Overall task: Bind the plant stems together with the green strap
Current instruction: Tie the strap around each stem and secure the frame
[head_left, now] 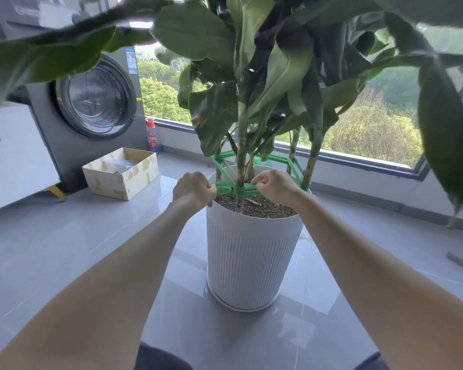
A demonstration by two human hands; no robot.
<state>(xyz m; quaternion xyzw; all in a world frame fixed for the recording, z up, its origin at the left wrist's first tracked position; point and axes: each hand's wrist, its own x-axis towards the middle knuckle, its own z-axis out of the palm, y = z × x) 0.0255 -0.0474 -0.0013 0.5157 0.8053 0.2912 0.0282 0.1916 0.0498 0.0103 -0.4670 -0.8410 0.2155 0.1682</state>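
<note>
Now my left hand (193, 189) and my right hand (274, 186) each pinch one end of the green strap (239, 188). It wraps round the front stem (241, 156) just above the soil (262, 205), near the front rim of the white pot (251, 249).

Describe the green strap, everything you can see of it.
The green strap is a flat, bright green band, plastic-looking and flexible. It runs from stem to stem above the white pot, forming a web, and is wrapped round the front stem just above the soil. The left hand pinches a loop of it on one side; the right hand pinches the other run.
</note>
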